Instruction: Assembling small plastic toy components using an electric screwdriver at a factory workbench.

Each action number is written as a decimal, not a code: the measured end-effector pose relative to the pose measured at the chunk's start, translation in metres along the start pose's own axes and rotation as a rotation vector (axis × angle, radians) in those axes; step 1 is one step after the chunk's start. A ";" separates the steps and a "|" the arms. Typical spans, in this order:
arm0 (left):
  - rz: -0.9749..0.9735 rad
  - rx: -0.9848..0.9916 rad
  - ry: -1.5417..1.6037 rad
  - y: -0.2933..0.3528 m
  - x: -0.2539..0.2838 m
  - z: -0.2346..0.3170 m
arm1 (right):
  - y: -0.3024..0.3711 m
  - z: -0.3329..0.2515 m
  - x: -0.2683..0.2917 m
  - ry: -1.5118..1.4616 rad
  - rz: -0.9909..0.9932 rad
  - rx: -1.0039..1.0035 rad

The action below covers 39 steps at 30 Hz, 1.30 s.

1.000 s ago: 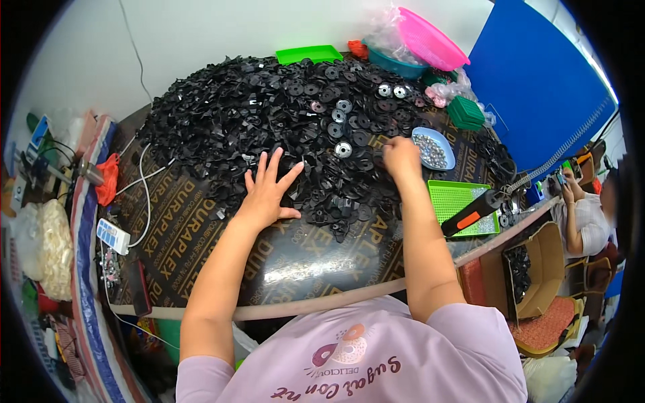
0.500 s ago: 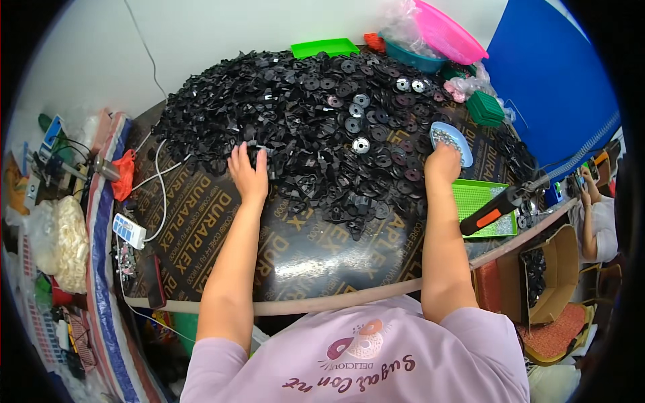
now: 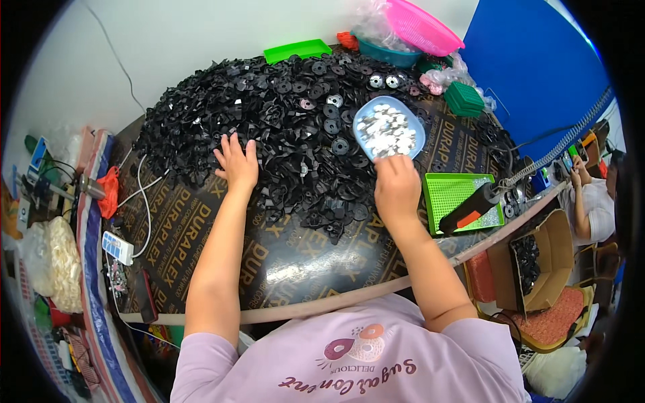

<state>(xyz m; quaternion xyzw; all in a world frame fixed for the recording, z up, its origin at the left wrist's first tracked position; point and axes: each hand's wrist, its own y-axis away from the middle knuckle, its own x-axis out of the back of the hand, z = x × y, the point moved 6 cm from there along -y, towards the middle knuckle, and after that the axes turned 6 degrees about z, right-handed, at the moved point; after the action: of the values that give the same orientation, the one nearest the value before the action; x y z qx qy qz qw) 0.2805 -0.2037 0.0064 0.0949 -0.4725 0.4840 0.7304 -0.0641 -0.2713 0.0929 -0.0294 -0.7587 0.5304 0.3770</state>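
A big heap of small black plastic parts (image 3: 282, 121) covers the far half of a dark round table (image 3: 295, 269). My left hand (image 3: 236, 161) rests flat on the heap's near left slope, fingers spread. My right hand (image 3: 396, 188) grips the near rim of a light blue dish (image 3: 390, 127) filled with small silver discs, which sits on top of the black parts at the right side of the heap.
A green tray (image 3: 457, 195) with a black and orange tool (image 3: 470, 208) lies at the right. Green trays, a teal bowl and a pink basket (image 3: 420, 27) stand at the back. A power strip (image 3: 117, 247) and cables lie left. Another person (image 3: 591, 201) sits far right.
My right hand has pulled the blue dish from the table's right side toward the middle, onto the heap. My left hand stays on the heap's left side with fingers spread.
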 end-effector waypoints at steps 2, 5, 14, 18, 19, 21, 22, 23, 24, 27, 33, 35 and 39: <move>0.064 -0.099 0.041 0.016 0.019 0.006 | 0.010 -0.023 0.020 -0.119 -0.077 0.087; 0.099 -0.425 0.038 0.070 0.049 0.043 | 0.038 -0.034 0.046 -0.226 -0.209 0.193; -0.307 -0.845 0.028 0.199 0.040 0.117 | 0.100 -0.033 0.115 -0.472 -0.454 0.409; -0.221 -0.832 -0.025 0.198 0.040 0.109 | 0.102 -0.025 0.121 -0.468 -0.420 0.432; -0.209 -0.813 -0.039 0.198 0.041 0.106 | 0.101 -0.025 0.119 -0.469 -0.417 0.436; -0.246 -0.769 -0.076 0.204 0.047 0.099 | 0.097 -0.026 0.113 -0.453 -0.412 0.393; -0.270 -0.756 -0.086 0.209 0.052 0.097 | 0.098 -0.027 0.112 -0.472 -0.378 0.387; -0.292 -0.738 -0.094 0.213 0.056 0.094 | 0.098 -0.024 0.113 -0.478 -0.378 0.388; -0.291 -0.725 -0.098 0.213 0.061 0.092 | 0.101 -0.022 0.114 -0.501 -0.404 0.427; -0.284 -0.680 -0.120 0.219 0.070 0.079 | 0.115 -0.015 0.117 -0.573 -0.457 0.511; -0.207 -0.646 -0.042 0.224 0.059 0.078 | 0.127 -0.016 0.105 -0.689 -0.559 0.587; -0.170 -0.674 -0.019 0.215 0.047 0.082 | 0.128 -0.020 0.093 -0.702 -0.575 0.576; -0.095 -0.711 0.021 0.189 0.042 0.084 | 0.124 -0.035 0.074 -0.691 -0.572 0.523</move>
<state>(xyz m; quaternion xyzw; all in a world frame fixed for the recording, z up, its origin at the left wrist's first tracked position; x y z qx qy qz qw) 0.0837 -0.1304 0.0241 -0.1483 -0.5988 0.2557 0.7444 -0.1399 -0.1571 0.0352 0.4514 -0.6586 0.5568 0.2291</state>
